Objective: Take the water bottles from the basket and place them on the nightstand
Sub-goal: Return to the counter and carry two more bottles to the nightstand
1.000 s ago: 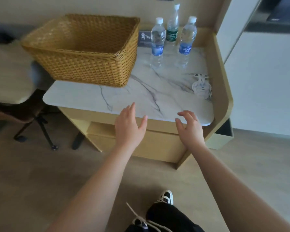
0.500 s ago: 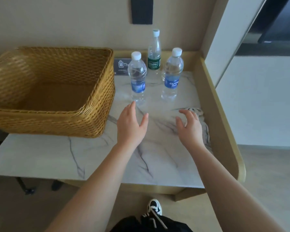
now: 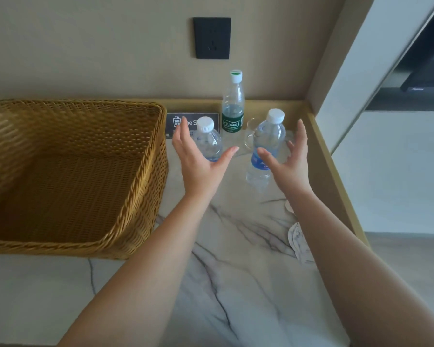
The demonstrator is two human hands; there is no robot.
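Three clear water bottles stand upright at the back of the marble nightstand (image 3: pixel 236 284). A blue-label bottle (image 3: pixel 208 141) is on the left, a taller green-label bottle (image 3: pixel 233 108) stands behind, and another blue-label bottle (image 3: pixel 267 144) is on the right. My left hand (image 3: pixel 201 159) is open just in front of the left bottle, fingers spread beside it. My right hand (image 3: pixel 288 161) is open around the right bottle without closing on it. The woven wicker basket (image 3: pixel 145 171) sits on the left of the nightstand and nothing shows inside it.
A small dark sign (image 3: pixel 176 123) leans against the back wall behind the bottles. A black wall socket (image 3: pixel 211 38) is above. A raised wooden rim (image 3: pixel 336 181) borders the right side. A crumpled white item (image 3: pixel 298 241) lies near my right forearm.
Both hands have moved forward from the nightstand's front edge to the two blue-label bottles. The camera has come closer and looks more steeply down.
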